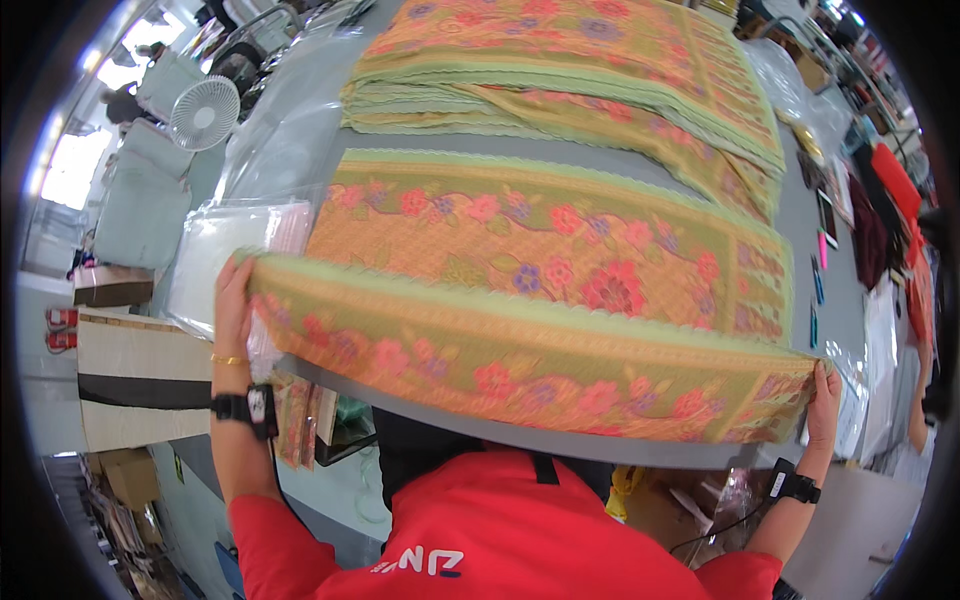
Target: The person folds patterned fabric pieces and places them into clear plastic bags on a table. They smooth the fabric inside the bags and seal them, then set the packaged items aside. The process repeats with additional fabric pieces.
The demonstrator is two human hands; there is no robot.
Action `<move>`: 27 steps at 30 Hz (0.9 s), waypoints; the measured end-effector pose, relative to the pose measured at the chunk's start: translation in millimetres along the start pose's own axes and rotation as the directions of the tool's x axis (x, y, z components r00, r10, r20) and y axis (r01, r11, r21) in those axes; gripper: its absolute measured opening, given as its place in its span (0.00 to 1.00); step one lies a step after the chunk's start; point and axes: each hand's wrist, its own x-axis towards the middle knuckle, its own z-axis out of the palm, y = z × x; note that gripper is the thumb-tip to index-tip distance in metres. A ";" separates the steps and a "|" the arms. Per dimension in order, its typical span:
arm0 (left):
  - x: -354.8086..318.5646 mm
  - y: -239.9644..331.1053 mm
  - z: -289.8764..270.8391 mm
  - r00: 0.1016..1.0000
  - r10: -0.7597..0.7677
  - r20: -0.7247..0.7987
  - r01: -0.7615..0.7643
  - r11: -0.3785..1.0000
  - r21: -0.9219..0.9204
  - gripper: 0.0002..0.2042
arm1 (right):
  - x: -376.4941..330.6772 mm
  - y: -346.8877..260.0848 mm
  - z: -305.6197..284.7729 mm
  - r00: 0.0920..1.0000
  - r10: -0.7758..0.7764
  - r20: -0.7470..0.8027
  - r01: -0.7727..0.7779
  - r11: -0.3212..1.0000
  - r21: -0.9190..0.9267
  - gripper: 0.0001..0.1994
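A long floral cloth (500,225), orange and olive with pink and purple flowers and a pale green scalloped edge, lies on the grey table (690,186). Its near part is lifted and stretched taut between my two hands, hanging over the table's front edge. At the left end, my left hand (236,300) pinches one corner, beside a stack of clear plastic bags (235,240). My right hand (823,405) grips the opposite corner at the right end. Farther back rests a thick folded pile of the same patterned cloth (560,75), with its layers showing along the near side.
Clear plastic sheeting (290,130) covers the table's left side. Along the right edge lie a phone (826,218), a pink marker (823,247) and teal pens (817,280). A white fan (204,113) stands at the far left; an open drawer (345,430) is below the table edge.
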 end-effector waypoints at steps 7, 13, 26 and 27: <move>80.3 -52.9 62.6 0.984 -0.179 -0.001 0.162 0.888 0.431 0.08 | 85.1 21.8 25.8 0.983 0.152 0.107 -0.122 0.962 -0.246 0.12; 85.2 -68.9 89.7 0.998 -0.039 -0.051 0.059 0.864 0.500 0.08 | 98.5 34.1 17.2 1.000 -0.010 0.030 0.018 0.961 -0.275 0.16; -95.3 -12.5 77.0 0.940 0.327 -0.096 -0.071 0.464 0.883 0.14 | 75.8 -143.9 328.6 0.720 -0.394 0.571 0.684 0.264 -0.680 0.21; -104.8 -17.2 73.1 0.962 0.224 -0.153 0.028 0.478 0.878 0.14 | 73.6 -164.8 382.2 0.622 -0.326 0.712 0.772 0.404 -0.491 0.21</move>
